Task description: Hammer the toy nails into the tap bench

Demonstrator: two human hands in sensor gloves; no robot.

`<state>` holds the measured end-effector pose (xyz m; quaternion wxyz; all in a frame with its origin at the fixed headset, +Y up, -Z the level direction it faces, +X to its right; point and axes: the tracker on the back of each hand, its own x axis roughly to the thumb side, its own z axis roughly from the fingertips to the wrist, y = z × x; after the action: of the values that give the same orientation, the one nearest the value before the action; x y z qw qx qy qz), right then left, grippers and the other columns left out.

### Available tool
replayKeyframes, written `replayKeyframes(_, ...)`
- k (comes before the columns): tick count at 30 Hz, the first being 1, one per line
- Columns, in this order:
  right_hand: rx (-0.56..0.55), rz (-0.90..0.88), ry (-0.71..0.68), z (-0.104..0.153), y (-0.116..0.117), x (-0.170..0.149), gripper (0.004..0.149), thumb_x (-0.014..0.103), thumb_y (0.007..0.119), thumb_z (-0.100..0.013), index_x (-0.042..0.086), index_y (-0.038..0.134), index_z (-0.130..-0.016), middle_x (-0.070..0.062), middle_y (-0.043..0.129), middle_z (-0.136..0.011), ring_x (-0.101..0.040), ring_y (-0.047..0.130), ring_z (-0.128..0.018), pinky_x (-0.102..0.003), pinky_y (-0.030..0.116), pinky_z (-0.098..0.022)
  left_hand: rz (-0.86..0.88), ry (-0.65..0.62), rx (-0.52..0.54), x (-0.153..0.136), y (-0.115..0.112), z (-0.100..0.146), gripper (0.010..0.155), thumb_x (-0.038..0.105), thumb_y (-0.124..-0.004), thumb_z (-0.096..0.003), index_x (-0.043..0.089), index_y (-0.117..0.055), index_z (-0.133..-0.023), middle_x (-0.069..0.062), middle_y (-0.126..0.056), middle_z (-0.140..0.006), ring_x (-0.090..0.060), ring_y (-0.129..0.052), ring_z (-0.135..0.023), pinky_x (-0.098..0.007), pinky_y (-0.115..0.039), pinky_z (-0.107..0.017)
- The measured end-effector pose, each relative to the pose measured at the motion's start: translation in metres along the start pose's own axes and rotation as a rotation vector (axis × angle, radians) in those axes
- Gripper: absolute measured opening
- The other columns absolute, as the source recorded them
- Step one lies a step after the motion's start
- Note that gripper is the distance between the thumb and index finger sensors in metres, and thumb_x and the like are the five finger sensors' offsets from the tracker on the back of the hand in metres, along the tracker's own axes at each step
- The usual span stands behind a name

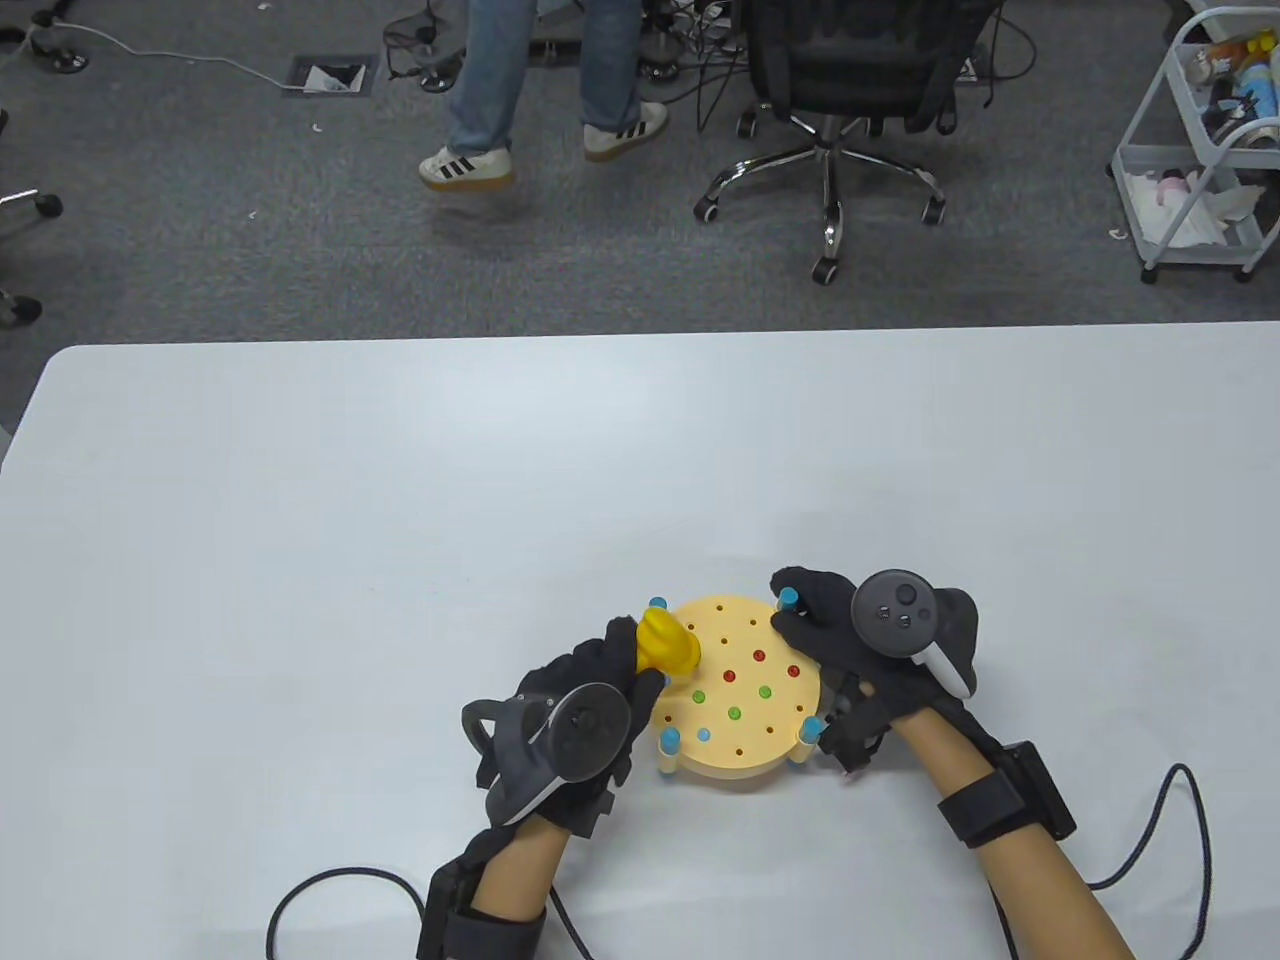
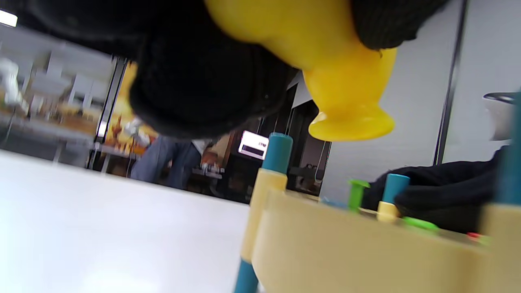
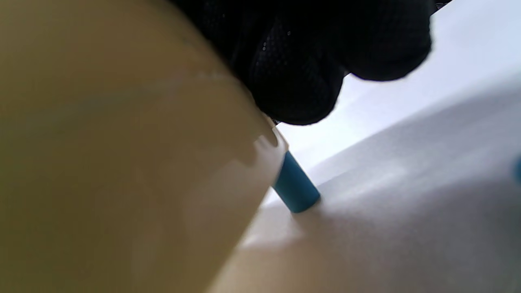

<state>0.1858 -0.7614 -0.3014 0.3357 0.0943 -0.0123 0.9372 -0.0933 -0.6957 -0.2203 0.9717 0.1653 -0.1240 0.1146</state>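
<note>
Near the table's [image 1: 300, 500] front edge, both forearms come in, cables trailing off the wrist straps. Left hand [image 1: 585, 690] has its fingers curled round the yellow hammer [image 1: 667, 645], head raised just above the bench's [image 1: 735, 690] left side, likely cocked for a strike. Right hand [image 1: 850, 640] grips the bench's right rim, fingers wrapped over the edge by a blue leg post [image 1: 788, 598], probably bracing it so blows don't shift it. Bench sits on the table between the hands, on blue legs. Nails on top: reds [image 1: 758, 657] and greens [image 1: 733, 713] mostly look low, close to flush; from the left wrist view one green nail [image 2: 357, 191] stands proud, the likely next target. Far side, off the table: an office chair [image 1: 850, 90], a wire cart [image 1: 1200, 150], a person's legs [image 1: 540, 90].
</note>
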Motion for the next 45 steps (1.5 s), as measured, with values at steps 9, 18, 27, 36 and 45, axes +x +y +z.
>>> replayKeyframes(9, 0.003, 0.01, -0.003, 0.001, 0.001, 0.001, 0.057, 0.044, 0.072, -0.042, 0.022, 0.069, -0.094, -0.011, 0.084, -0.085, -0.021, 0.097, -0.054, -0.035, 0.084, -0.039, -0.298, -0.114, 0.057, 0.039, 0.003, -0.015, 0.063, 0.05, -0.073, -0.0348, 0.017, -0.082, -0.087, -0.013, -0.104, -0.053, -0.029, -0.103, -0.025, -0.036, -0.083, -0.017)
replayKeyframes(18, 0.031, 0.014, -0.012, 0.002, -0.003, 0.001, 0.062, 0.046, 0.071, -0.042, 0.018, 0.068, -0.097, -0.014, 0.083, -0.087, -0.022, 0.098, -0.054, -0.035, 0.084, -0.038, -0.035, -0.014, 0.053, 0.011, 0.013, -0.004, 0.063, 0.053, -0.067, -0.0381, 0.019, -0.075, -0.09, -0.009, -0.101, -0.057, -0.024, -0.102, -0.028, -0.033, -0.082, -0.02)
replayKeyframes(27, 0.021, 0.217, 0.198, 0.035, -0.04, -0.028, 0.056, 0.043, 0.073, -0.043, 0.016, 0.073, -0.092, -0.013, 0.089, -0.078, -0.02, 0.098, -0.045, -0.034, 0.084, -0.035, 0.258, 0.205, 0.037, -0.06, 0.027, 0.004, 0.063, 0.052, -0.068, -0.0392, 0.018, -0.074, -0.091, -0.011, -0.1, -0.058, -0.026, -0.101, -0.029, -0.034, -0.081, -0.021)
replayKeyframes(36, 0.099, 0.657, 0.168, 0.043, 0.014, 0.002, 0.059, 0.049, 0.079, -0.039, 0.019, 0.074, -0.09, -0.006, 0.09, -0.071, -0.013, 0.097, -0.041, -0.03, 0.086, -0.034, 0.27, 0.266, -0.016, -0.074, 0.02, 0.004, 0.063, 0.053, -0.068, -0.0393, 0.018, -0.074, -0.092, -0.011, -0.1, -0.058, -0.026, -0.101, -0.03, -0.034, -0.081, -0.021)
replayKeyframes(45, 0.129, 0.746, 0.1, 0.049, 0.017, 0.003, 0.054, 0.036, 0.081, -0.04, 0.017, 0.076, -0.09, -0.005, 0.092, -0.068, -0.006, 0.099, -0.032, -0.025, 0.089, -0.028, 0.256, 0.252, -0.01, -0.074, 0.02, 0.004, 0.063, 0.053, -0.068, -0.0394, 0.017, -0.074, -0.092, -0.011, -0.1, -0.058, -0.026, -0.101, -0.029, -0.033, -0.081, -0.02)
